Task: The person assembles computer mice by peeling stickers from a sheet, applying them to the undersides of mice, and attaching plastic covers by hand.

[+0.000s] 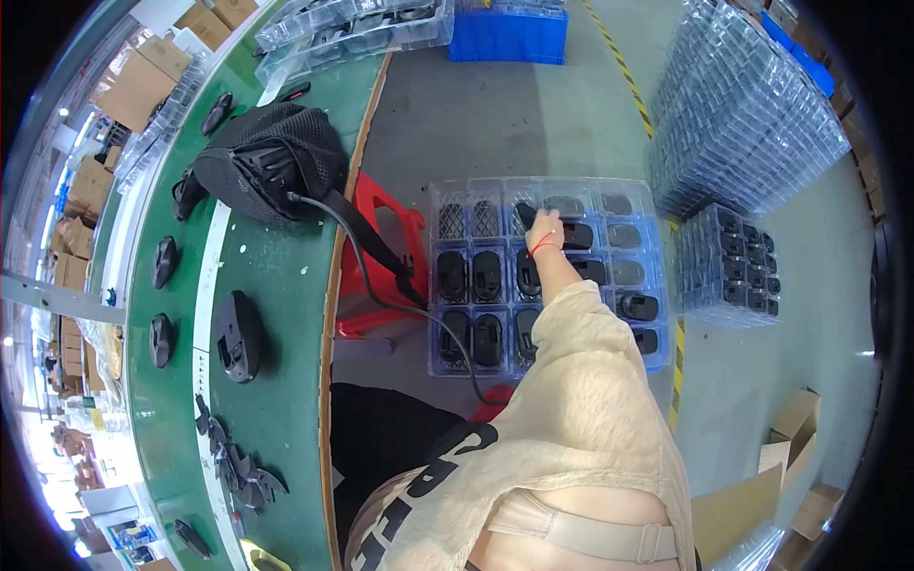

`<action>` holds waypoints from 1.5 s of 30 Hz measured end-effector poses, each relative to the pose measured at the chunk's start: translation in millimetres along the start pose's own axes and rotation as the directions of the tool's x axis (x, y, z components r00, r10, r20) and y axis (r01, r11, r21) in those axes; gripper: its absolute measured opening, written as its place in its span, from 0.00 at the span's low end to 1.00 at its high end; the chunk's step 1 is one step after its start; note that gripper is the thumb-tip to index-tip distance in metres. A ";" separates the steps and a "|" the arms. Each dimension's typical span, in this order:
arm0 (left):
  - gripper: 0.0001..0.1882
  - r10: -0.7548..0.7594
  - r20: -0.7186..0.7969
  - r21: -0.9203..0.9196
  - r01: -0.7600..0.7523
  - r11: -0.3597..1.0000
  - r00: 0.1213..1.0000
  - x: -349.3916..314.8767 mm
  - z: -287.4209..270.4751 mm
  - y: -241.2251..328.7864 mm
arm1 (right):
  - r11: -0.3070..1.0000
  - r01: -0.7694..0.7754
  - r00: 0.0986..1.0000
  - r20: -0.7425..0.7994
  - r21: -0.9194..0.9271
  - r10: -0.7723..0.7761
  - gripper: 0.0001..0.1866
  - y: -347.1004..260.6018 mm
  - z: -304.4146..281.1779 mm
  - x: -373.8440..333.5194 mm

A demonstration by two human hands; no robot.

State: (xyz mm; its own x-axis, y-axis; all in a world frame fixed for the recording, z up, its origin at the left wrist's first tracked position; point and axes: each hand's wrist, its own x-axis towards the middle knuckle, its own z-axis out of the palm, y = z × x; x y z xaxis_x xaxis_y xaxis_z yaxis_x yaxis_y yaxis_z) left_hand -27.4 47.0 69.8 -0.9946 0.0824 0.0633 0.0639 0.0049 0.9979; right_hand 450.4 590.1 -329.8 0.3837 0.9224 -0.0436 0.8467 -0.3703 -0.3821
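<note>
Touching a dark piece, right hand, grip unclear; tray filled toward 8 o'clock, pockets unfilled at 11.

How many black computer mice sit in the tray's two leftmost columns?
4. Middle row: upper-left mouse, upper-right mouse. Bottom row: lower-left mouse, lower-right mouse. A hose crosses one; none seems hidden.

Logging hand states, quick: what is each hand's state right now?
Left hand: not in view, so it cannot be told.
Right hand: fingers at a black computer mouse at the clear plastic tray; whether closed on it cannot be told.
</note>
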 end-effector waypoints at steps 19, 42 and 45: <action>0.32 0.250 0.887 -0.410 -0.911 0.037 -0.389 -142.2 245.1 16.7 | 0.044 -0.055 -0.229 0.030 0.998 -0.973 0.33 -175.7 -256.5 -253.1; 0.34 -0.007 0.143 0.989 -0.143 -0.038 0.990 259.9 -188.4 -139.5 | -0.064 -0.592 0.795 0.595 0.803 0.116 0.21 -41.0 39.9 -6.0; 0.34 -0.002 0.113 0.994 -0.113 0.011 0.994 262.1 -223.0 -154.2 | -0.053 -0.672 0.734 0.674 0.739 0.083 0.05 -45.4 61.2 -2.5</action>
State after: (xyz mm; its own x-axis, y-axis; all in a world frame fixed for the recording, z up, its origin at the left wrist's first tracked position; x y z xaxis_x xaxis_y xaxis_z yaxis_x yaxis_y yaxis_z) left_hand -316.2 -154.4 -65.2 -0.9791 0.1943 0.0601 0.1943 0.9809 -0.0067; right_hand 388.4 611.3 -368.8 0.1036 0.7206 -0.6855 -0.5751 -0.5189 -0.6324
